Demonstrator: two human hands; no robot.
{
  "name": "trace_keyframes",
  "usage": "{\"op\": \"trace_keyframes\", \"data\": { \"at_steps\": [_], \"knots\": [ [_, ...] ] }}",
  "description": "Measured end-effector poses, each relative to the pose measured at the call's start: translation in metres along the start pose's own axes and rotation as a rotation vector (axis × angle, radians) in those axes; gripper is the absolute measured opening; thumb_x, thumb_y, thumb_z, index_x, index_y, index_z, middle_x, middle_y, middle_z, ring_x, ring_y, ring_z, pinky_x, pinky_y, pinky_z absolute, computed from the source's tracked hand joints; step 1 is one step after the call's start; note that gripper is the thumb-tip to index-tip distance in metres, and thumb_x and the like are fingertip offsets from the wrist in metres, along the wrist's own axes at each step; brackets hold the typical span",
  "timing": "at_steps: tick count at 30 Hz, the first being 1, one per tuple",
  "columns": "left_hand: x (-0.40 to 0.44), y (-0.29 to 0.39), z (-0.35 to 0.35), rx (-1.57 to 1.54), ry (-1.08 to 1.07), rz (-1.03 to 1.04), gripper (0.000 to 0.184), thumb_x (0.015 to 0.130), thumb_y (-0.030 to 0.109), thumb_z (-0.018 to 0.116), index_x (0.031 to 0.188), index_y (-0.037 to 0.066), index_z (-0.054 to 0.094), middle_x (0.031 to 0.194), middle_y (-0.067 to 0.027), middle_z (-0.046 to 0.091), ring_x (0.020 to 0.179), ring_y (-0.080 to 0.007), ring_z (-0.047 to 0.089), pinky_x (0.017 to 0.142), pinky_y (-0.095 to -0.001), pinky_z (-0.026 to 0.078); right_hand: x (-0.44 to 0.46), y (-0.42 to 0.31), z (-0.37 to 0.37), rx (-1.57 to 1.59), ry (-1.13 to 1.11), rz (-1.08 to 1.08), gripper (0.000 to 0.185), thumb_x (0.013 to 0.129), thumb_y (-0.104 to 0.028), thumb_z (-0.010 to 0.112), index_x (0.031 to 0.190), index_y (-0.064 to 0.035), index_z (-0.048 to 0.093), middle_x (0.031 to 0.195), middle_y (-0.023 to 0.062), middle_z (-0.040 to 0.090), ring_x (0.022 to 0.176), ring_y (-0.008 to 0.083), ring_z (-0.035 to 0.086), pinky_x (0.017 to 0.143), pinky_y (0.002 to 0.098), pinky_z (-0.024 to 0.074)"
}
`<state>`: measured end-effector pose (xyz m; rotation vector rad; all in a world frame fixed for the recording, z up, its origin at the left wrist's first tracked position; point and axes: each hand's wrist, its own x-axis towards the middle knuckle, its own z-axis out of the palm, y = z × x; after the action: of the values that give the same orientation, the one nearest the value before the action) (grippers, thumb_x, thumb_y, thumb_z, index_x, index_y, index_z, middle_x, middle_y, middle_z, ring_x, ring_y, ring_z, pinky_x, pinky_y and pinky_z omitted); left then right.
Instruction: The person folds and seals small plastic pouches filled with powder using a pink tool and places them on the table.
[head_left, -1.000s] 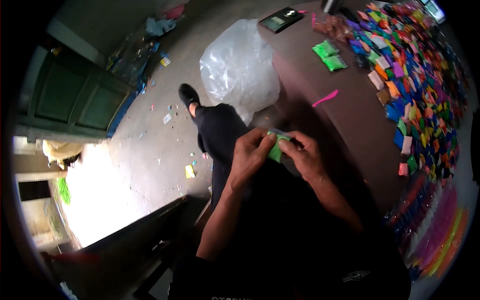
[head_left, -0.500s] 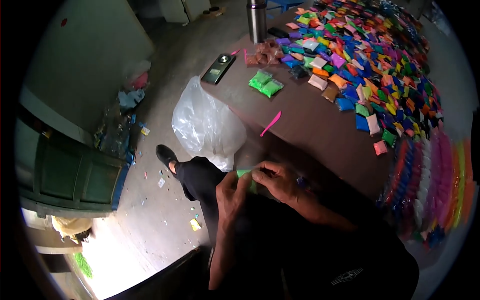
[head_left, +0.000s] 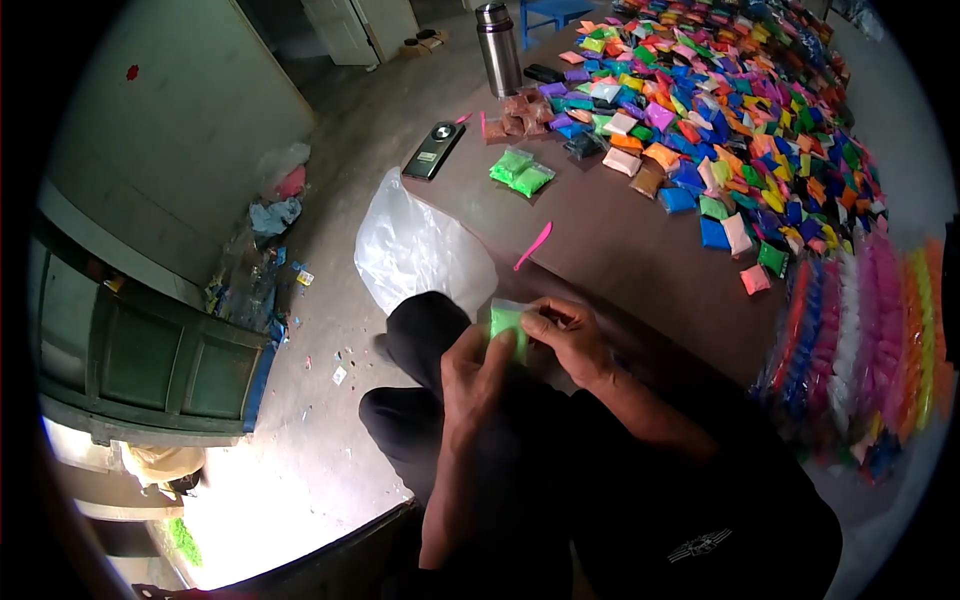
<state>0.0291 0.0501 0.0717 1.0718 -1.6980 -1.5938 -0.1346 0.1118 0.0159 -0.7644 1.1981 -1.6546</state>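
Note:
Between my two hands, above my lap, is a small clear plastic bag with light green stuff (head_left: 507, 319) inside. My left hand (head_left: 472, 377) grips its left and lower side, the thumb lying over the front. At the upper right, my right hand (head_left: 570, 343) pinches the bag's edge between thumb and fingers. A pink plastic knife (head_left: 534, 246) lies on the brown table (head_left: 610, 230) just beyond my hands. Farther back on the table are bright green packets (head_left: 521, 172) and brown packets (head_left: 517, 116).
A big heap of coloured packets (head_left: 720, 120) covers the table's far right. Long strips of packets (head_left: 850, 350) hang at the right edge. A steel thermos (head_left: 499, 50) and a dark phone-like device (head_left: 435, 150) stand and lie behind. A clear plastic bag (head_left: 415, 245) hangs at the table corner.
The green bag has come up and shows more between my hands. My leg has shifted, with the knee now raised beside the hanging clear bag. The view has tilted slightly.

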Motion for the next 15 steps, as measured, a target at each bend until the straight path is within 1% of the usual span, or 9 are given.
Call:
{"op": "trace_keyframes", "data": {
  "at_steps": [2, 6, 10, 12, 13, 15],
  "knots": [
    [0.003, -0.009, 0.003, -0.03, -0.019, 0.017, 0.028, 0.102, 0.025, 0.071, 0.107, -0.003, 0.073, 0.088, -0.0057, 0.072, 0.082, -0.0106, 0.063, 0.075, -0.0272, 0.05, -0.004, -0.004, -0.003, 0.062, 0.023, -0.003, 0.012, 0.102, -0.015, 0.072, 0.108, -0.0041, 0.073, 0.089, -0.0042, 0.066, 0.08, 0.0036, 0.057, 0.072, 0.0223, 0.0484],
    [0.011, -0.014, 0.02, -0.142, -0.073, 0.054, 0.029, 0.102, 0.026, 0.072, 0.108, -0.002, 0.073, 0.091, -0.0045, 0.072, 0.083, -0.0094, 0.062, 0.076, -0.0262, 0.05, -0.008, -0.005, -0.015, 0.088, 0.073, -0.028, 0.011, 0.103, -0.014, 0.071, 0.108, -0.0036, 0.073, 0.089, -0.0039, 0.067, 0.08, 0.0038, 0.058, 0.073, 0.0218, 0.0486],
    [0.019, -0.027, 0.027, -0.092, -0.201, 0.019, 0.029, 0.102, 0.025, 0.073, 0.108, -0.003, 0.073, 0.093, -0.0041, 0.073, 0.084, -0.0095, 0.062, 0.077, -0.0266, 0.05, -0.013, -0.006, -0.032, 0.085, 0.134, -0.013, 0.013, 0.103, -0.014, 0.071, 0.109, -0.0029, 0.073, 0.089, -0.0036, 0.067, 0.08, 0.0039, 0.059, 0.072, 0.0216, 0.0488],
    [0.024, -0.035, 0.035, -0.105, -0.179, 0.084, 0.036, 0.104, 0.035, 0.072, 0.102, -0.001, 0.071, 0.084, -0.0003, 0.068, 0.075, -0.0073, 0.058, 0.068, -0.0229, 0.045, -0.015, -0.007, -0.035, 0.1, 0.152, -0.013, 0.014, 0.103, -0.015, 0.071, 0.11, -0.0027, 0.073, 0.09, -0.0032, 0.067, 0.08, 0.0042, 0.059, 0.071, 0.0219, 0.0491],
    [0.028, -0.033, 0.037, -0.105, -0.19, 0.089, 0.036, 0.104, 0.035, 0.072, 0.102, -0.001, 0.071, 0.084, -0.0003, 0.068, 0.075, -0.0073, 0.058, 0.068, -0.0229, 0.045, -0.014, -0.008, -0.037, 0.067, 0.149, -0.019, 0.014, 0.102, -0.016, 0.071, 0.107, -0.0028, 0.072, 0.09, -0.0035, 0.066, 0.079, 0.0041, 0.058, 0.069, 0.0225, 0.0475],
    [0.035, -0.026, 0.039, -0.03, -0.176, 0.082, 0.036, 0.104, 0.035, 0.072, 0.098, -0.001, 0.071, 0.08, 0.0011, 0.067, 0.07, -0.0066, 0.055, 0.063, -0.0232, 0.043, -0.01, -0.01, -0.041, 0.035, 0.154, -0.03, 0.015, 0.102, -0.017, 0.07, 0.105, -0.003, 0.071, 0.09, -0.0037, 0.065, 0.078, 0.004, 0.056, 0.067, 0.0231, 0.0458]
  ]
}}
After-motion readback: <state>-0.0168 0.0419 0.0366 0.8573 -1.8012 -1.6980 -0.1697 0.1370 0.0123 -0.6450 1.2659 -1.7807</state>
